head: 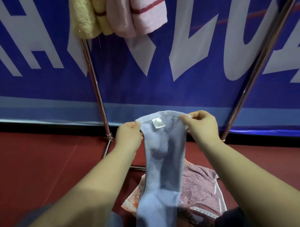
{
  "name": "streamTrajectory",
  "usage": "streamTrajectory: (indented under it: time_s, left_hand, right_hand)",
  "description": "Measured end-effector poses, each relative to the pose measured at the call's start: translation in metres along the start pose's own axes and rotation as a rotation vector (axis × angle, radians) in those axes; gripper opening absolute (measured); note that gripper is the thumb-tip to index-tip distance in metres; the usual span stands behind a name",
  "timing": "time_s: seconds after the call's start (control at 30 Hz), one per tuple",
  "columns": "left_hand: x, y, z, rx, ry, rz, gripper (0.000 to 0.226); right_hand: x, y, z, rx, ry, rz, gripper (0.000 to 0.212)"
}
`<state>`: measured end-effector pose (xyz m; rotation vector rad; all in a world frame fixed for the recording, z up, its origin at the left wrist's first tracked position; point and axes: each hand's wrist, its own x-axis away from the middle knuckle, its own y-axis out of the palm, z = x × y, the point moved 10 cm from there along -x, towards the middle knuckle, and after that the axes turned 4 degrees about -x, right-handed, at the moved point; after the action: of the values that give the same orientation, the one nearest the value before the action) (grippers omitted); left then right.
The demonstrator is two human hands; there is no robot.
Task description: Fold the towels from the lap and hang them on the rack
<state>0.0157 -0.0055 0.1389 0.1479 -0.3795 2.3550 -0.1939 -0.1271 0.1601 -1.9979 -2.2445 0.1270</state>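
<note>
Pinching the light blue towel (161, 160) at its top hem corners: left hand (129, 135) and right hand (200, 126), fingers curled on fabric. Towel hangs limp over lap, below rack (98, 93). Soft, light, floppy; best held at the corners.

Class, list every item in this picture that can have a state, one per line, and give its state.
Light blue terry towel: held up by its top edge, hanging to the lap, unfolded.
Left hand: pinches the towel's top left corner.
Right hand: pinches the top right corner.
Yellow striped towel: hung on the rack.
Pink striped towel: hung on the rack.
Mauve patterned towel: crumpled on the lap.
</note>
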Motion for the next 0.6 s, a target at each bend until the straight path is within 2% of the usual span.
streamTrajectory:
  time_s: [0.13,0.2,0.3,0.4,0.6]
  left_hand:
    - [0.010,0.017,0.009,-0.098,0.124,-0.011,0.028]
    - [0.018,0.024,0.016,-0.140,0.207,-0.016,0.020]
    - [0.027,0.026,0.024,-0.193,0.291,0.003,0.021]
    - [0.031,0.022,0.029,-0.201,0.333,0.011,0.022]
    - [0.037,0.021,0.037,-0.079,0.404,-0.099,0.015]
  right_hand:
    - [0.017,0.033,0.004,-0.031,0.037,-0.084,0.013]
    - [0.025,0.044,-0.001,0.013,-0.010,-0.119,0.011]
    - [0.035,0.054,-0.005,0.007,-0.047,-0.166,0.003]
    - [0.040,0.058,-0.006,-0.068,-0.029,-0.220,0.011]
    - [0.052,0.064,-0.010,-0.209,0.065,-0.396,0.035]
